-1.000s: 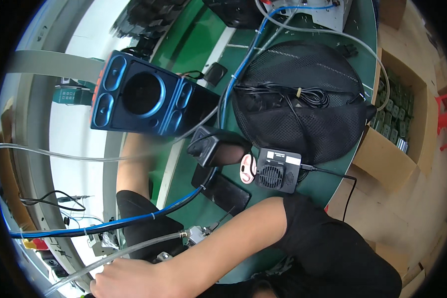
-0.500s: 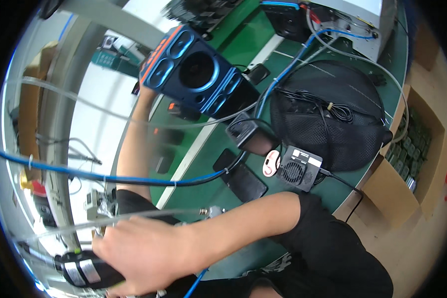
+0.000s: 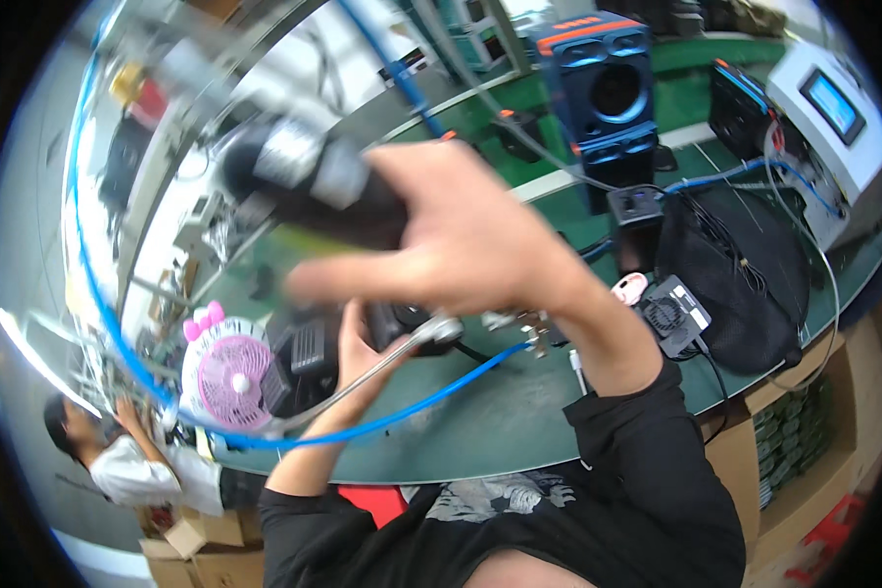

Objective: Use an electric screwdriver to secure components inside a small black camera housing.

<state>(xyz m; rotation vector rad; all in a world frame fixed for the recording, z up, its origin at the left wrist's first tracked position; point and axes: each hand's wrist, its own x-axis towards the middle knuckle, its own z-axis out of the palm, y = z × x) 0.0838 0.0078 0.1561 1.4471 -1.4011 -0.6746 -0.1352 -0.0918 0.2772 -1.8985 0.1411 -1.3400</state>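
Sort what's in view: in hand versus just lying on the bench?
In hand:
- black power tool, gripped by right hand
- dark part on the bench, under left hand

Lying about:
- blue-and-black speaker
- pink desk fan
- black mesh bag
- small black fan unit

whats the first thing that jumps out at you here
The right hand, raised close to the camera mid-picture, grips a blurred black cylindrical power tool. Below it, a bright blue hose sweeps across the green workbench, past the left hand and a pink round desk fan at lower left. A black and blue speaker box with an orange top stands upright at the bench's far edge, upper right.
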